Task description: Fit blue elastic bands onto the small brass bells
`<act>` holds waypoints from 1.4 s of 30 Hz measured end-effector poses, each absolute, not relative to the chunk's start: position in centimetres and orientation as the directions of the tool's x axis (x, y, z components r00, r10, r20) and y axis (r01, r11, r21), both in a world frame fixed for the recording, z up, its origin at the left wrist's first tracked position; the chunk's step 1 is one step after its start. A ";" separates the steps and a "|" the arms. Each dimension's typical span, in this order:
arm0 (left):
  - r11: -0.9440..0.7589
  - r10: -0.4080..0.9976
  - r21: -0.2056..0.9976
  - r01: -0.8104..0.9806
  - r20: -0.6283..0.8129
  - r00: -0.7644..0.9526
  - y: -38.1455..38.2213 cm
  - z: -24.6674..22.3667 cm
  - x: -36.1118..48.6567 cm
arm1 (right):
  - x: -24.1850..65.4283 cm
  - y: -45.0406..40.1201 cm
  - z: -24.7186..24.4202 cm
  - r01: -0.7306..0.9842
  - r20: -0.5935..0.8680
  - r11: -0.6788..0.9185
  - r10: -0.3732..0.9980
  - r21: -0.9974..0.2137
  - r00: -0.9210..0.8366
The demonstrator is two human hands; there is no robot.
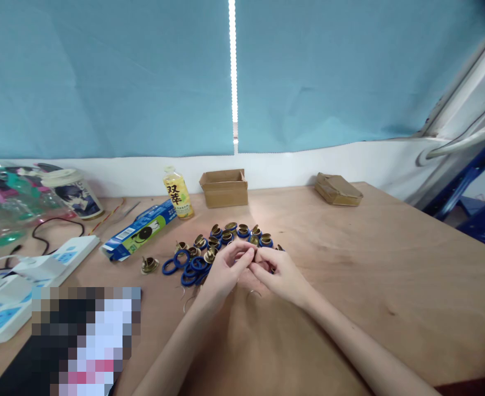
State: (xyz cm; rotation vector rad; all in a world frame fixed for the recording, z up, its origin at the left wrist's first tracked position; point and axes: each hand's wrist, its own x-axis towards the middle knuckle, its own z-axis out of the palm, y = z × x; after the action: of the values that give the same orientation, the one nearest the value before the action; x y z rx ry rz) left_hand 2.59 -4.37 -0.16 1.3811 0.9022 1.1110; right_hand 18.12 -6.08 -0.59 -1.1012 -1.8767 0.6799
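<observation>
My left hand [231, 265] and my right hand [277, 269] meet fingertip to fingertip over the middle of the table. Both are pinched closed around something small and dark that my fingers mostly hide. Just beyond them lie several brass-coloured metal fittings with hinged lids [243, 230], many seated in blue rings. Left of my left hand is a pile of loose blue rings [191, 269]. A single brass fitting without a blue ring [149, 265] stands apart farther left. Thin curved wire-like pieces [254, 293] lie below my hands.
An open cardboard box [226, 193], a yellow drink bottle [178, 192] and a closed cardboard box [338, 190] stand along the back. A blue-green carton [141, 231], a paper cup [75, 195], a power strip [75, 253] and a pixelated dark device [36, 352] occupy the left.
</observation>
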 end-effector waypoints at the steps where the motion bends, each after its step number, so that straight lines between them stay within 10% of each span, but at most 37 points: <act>1: -0.114 0.953 0.991 -0.065 0.128 0.274 -4.5 -0.1 2.6 | 18.1 -6.1 -0.5 0.428 0.387 0.469 0.882 -0.773 -0.268; 24: -0.113 0.994 0.987 -0.119 0.111 -0.026 -3.3 -1.1 1.5 | 18.8 -6.2 -0.2 0.254 0.366 0.360 0.930 -0.898 -0.024; 31: -0.113 0.986 0.990 -0.087 0.101 -0.135 -2.8 -0.9 1.0 | 18.1 -5.8 -1.3 0.196 0.278 0.327 0.930 -0.925 -0.239; 37: -0.235 0.966 0.944 0.233 0.253 -0.052 -3.3 -0.8 1.3 | 19.2 -5.3 -0.6 0.474 0.419 0.396 0.906 -0.787 -0.061; 42: -0.557 0.824 0.594 0.580 0.485 0.293 -4.1 -1.4 1.8 | 22.0 -4.4 0.2 0.731 0.373 0.279 0.927 -0.623 -0.036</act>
State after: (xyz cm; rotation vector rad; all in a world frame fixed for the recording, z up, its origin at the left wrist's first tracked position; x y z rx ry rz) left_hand 1.84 -4.07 -1.35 2.2616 1.2751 1.1307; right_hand 21.96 -4.41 0.20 -1.5014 -1.8128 0.3379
